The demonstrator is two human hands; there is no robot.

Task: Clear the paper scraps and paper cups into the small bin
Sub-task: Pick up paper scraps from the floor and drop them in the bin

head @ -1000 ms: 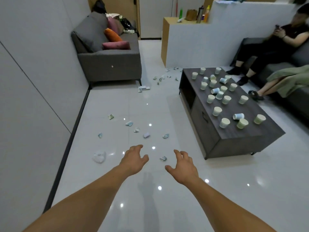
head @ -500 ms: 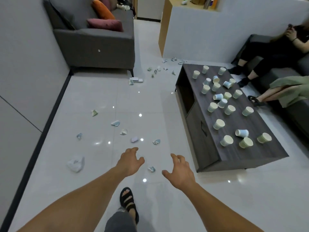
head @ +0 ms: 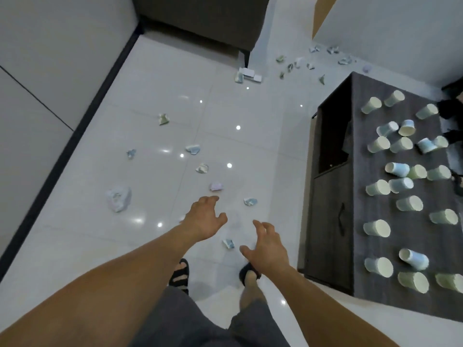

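Observation:
Crumpled paper scraps lie scattered over the white tiled floor. One small scrap [head: 228,244] lies between my hands, just ahead of my feet. A pale purple scrap [head: 216,186] and a blue-white scrap [head: 250,201] lie a little farther out, and a bigger white wad [head: 118,198] lies to the left. My left hand [head: 204,220] and my right hand [head: 267,246] both reach forward over the floor with fingers spread, holding nothing. Several paper cups [head: 377,227] stand or lie on the dark coffee table [head: 333,234] at the right. No bin is in view.
A grey wall with a dark skirting runs along the left. A dark sofa base [head: 200,18] stands at the far end, with more scraps [head: 290,67] and a small white box [head: 249,75] near it. My sandalled feet [head: 179,272] are below my hands.
The view has tilted down and moved forward; the sofa and seated person have mostly left the frame. My feet came into view. Both hands stay spread and empty over the scraps.

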